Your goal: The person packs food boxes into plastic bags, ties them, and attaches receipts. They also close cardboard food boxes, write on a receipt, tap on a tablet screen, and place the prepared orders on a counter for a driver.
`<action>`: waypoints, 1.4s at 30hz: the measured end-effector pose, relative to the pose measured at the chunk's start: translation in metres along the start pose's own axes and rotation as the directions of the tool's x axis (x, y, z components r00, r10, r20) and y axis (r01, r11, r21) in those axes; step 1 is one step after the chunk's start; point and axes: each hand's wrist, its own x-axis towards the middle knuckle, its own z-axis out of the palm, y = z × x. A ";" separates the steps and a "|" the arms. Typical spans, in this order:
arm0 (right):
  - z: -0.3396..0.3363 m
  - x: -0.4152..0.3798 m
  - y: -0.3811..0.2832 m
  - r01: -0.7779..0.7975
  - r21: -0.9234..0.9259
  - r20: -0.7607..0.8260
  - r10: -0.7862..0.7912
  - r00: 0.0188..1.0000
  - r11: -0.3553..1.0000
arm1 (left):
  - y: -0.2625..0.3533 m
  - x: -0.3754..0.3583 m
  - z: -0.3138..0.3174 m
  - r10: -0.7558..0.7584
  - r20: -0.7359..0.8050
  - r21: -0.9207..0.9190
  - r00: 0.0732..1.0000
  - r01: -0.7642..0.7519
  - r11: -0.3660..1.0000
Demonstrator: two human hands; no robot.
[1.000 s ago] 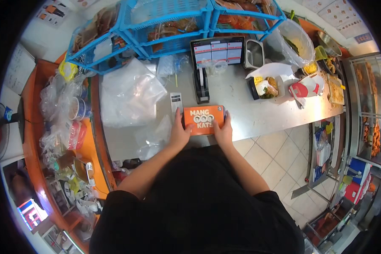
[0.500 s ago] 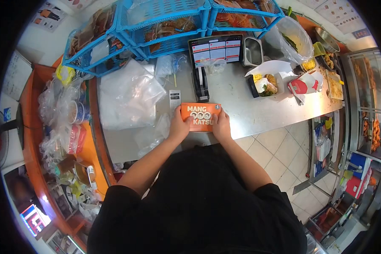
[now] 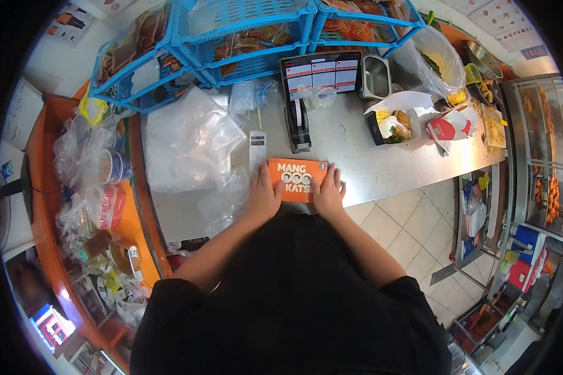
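Observation:
An orange box [image 3: 296, 181] with white lettering sits at the front edge of the metal counter, between my two hands. My left hand [image 3: 265, 195] is wrapped round its left side, the thumb over the lid. On the right side, my right hand [image 3: 329, 190] grips the box with its thumb on top. Just behind the box stands a black tape dispenser [image 3: 299, 128]. A printed label [image 3: 257, 149] lies on the counter by my left fingertips.
Clear plastic bags [image 3: 191, 144] lie at the left. A tablet [image 3: 322, 75] stands at the back, under blue baskets [image 3: 244, 47]. An open food box [image 3: 391, 125], a red and white carton [image 3: 451, 125] and a steel tray [image 3: 376, 78] are to the right.
The orange box and both my hands have shifted slightly toward my body. My hands still hold its two sides.

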 end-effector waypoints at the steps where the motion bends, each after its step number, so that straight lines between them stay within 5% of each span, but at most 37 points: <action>1: 0.009 -0.003 0.013 0.000 0.001 -0.001 0.000 1.000 1.000 | -0.005 -0.002 -0.012 0.180 0.040 0.100 0.983 -0.183 0.978; 3: 0.012 0.008 0.038 0.532 -0.251 -0.120 -0.571 0.812 0.809 | 0.000 0.007 -0.023 0.301 0.115 0.167 0.947 -0.317 0.934; 4: -0.009 0.011 0.026 0.532 -0.251 -0.121 -0.571 0.812 0.809 | 0.004 0.009 -0.030 0.394 0.208 0.222 0.895 -0.436 0.872; 5: -0.030 0.010 0.016 0.631 -0.251 0.069 -0.637 0.768 0.734 | 0.003 0.013 -0.039 0.389 0.217 0.220 0.895 -0.433 0.874; 7: -0.062 0.013 0.000 0.740 -0.205 0.330 -0.666 0.668 0.640 | -0.001 0.034 -0.056 0.572 0.491 0.048 0.657 -0.676 0.735; 10: -0.048 0.022 0.013 0.815 -0.203 0.282 -0.764 0.580 0.543 | -0.018 0.030 -0.035 0.682 0.373 0.024 0.629 -0.742 0.670; 14: -0.047 0.028 0.018 0.843 -0.198 0.251 -0.805 0.537 0.500 | -0.020 0.028 -0.030 0.692 0.323 0.006 0.645 -0.733 0.681; 19: -0.057 0.008 0.005 0.746 -0.133 0.298 -0.692 0.658 0.652 | 0.020 0.030 -0.058 0.525 0.393 0.032 0.755 -0.582 0.813; 23: -0.031 0.006 0.013 0.731 -0.083 0.167 -0.714 0.680 0.677 | 0.004 0.039 -0.036 0.597 0.366 0.068 0.713 -0.661 0.748; 25: -0.028 0.010 0.010 0.765 -0.260 0.156 -0.756 0.635 0.589 | -0.005 0.041 -0.028 0.691 0.291 0.176 0.662 -0.747 0.641; 29: -0.040 0.003 0.011 0.775 -0.266 0.186 -0.758 0.625 0.574 | -0.006 0.037 -0.032 0.705 0.277 0.158 0.653 -0.755 0.637; 32: -0.049 0.004 0.017 0.837 -0.366 0.339 -0.779 0.527 0.407 | -0.006 0.030 -0.033 0.717 0.307 0.111 0.626 -0.772 0.626; 35: -0.050 0.000 0.011 0.817 -0.327 0.416 -0.704 0.576 0.475 | -0.010 0.026 -0.030 0.724 0.276 0.157 0.632 -0.773 0.615; 38: -0.049 -0.014 0.018 0.819 -0.232 0.288 -0.767 0.573 0.525 | -0.007 0.016 -0.030 0.739 0.284 0.145 0.611 -0.789 0.597; 42: -0.068 -0.021 0.015 0.769 -0.094 0.261 -0.730 0.632 0.632 | 0.008 -0.005 -0.050 0.620 0.449 0.082 0.643 -0.720 0.689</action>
